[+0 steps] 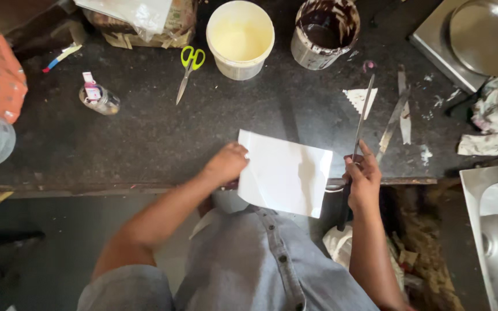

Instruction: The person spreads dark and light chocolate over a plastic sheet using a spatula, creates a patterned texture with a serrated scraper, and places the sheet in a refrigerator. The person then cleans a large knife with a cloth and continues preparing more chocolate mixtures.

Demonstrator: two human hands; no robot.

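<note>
While the white sheet of paper is hanging partly over the near edge of the dark desk, the left hand is pressing on its left side with fingers curled, grasping nothing. At the sheet's right edge, the right hand is gripping a long knife, fingers clenched around the handle, blade pointing away. One sheet, flat, uncreased and blank, is lying there. Bare desk is stretching open to the left of the paper. Farther off are lying one pair of green-handled scissors and one small jar; two buckets are standing beyond, one cream bucket and one brown-smeared bucket.
</note>
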